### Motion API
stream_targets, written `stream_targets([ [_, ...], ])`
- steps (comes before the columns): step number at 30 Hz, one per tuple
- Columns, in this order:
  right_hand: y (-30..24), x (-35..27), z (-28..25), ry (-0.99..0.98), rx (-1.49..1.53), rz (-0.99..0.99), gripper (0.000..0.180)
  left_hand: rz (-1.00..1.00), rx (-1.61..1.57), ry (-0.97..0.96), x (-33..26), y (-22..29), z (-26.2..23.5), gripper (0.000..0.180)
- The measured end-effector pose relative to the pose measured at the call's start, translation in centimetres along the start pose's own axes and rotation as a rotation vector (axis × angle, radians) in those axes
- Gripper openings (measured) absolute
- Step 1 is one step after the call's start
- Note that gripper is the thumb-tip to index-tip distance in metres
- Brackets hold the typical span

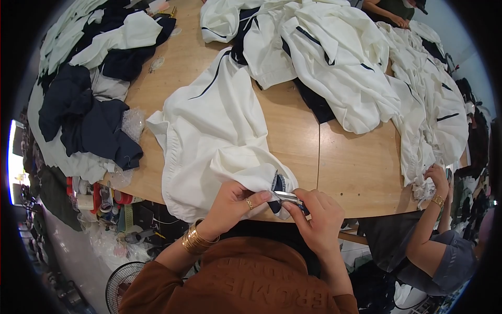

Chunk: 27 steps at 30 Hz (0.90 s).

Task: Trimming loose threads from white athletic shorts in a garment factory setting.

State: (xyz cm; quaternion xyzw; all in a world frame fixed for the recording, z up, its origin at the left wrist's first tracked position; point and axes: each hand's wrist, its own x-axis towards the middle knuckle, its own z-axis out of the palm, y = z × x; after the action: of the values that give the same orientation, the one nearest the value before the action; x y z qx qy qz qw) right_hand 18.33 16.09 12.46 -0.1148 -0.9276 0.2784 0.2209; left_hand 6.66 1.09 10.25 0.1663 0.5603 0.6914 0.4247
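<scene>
A white garment [217,115] with a gathered elastic edge and a dark navy stripe lies across the table in front of me. My left hand [232,204], with a ring and gold bangles, pinches its near right end. Navy trim with pale overlock stitching [279,182] shows at that spot. Small metal thread snips [286,196] are gripped in my right hand [323,215], their blades pointing left against the trim close to my left fingertips. Whether the blades have a thread between them is too small to see.
The wooden table [293,141] carries a heap of white garments [334,57] at the back and navy clothes [86,112] on the left. A co-worker's hand [436,178] handles white cloth at right; another person [400,18] stands behind. A fan [123,282] is at lower left.
</scene>
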Motion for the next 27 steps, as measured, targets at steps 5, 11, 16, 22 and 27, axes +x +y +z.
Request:
stream_targets([
  [5, -0.2, 0.0, -0.1, -0.002, -0.003, 0.002, 0.020, 0.000, -0.006, -0.038, 0.0, 0.0, 0.0, 0.018],
  [11, 0.0, -0.1, 0.4, 0.002, 0.084, 0.055, 0.020, 0.002, -0.023, -0.031, 0.0, -0.3, 0.1, 0.018],
  [16, 0.3, -0.4, -0.1, 0.008, 0.237, 0.360, 0.023, -0.074, -0.189, 0.003, -0.2, -0.3, -0.1, 0.023],
  [22, 1.8, -0.8, 0.1, 0.131, 0.510, 0.481, 0.022, -0.071, -0.253, 0.010, 0.1, -0.2, -0.2, 0.026],
  [27, 3.2, -1.0, 1.6, -0.198, 0.800, 0.811, 0.021, -0.060, -0.266, -0.009, 0.0, -0.3, -0.3, 0.026],
])
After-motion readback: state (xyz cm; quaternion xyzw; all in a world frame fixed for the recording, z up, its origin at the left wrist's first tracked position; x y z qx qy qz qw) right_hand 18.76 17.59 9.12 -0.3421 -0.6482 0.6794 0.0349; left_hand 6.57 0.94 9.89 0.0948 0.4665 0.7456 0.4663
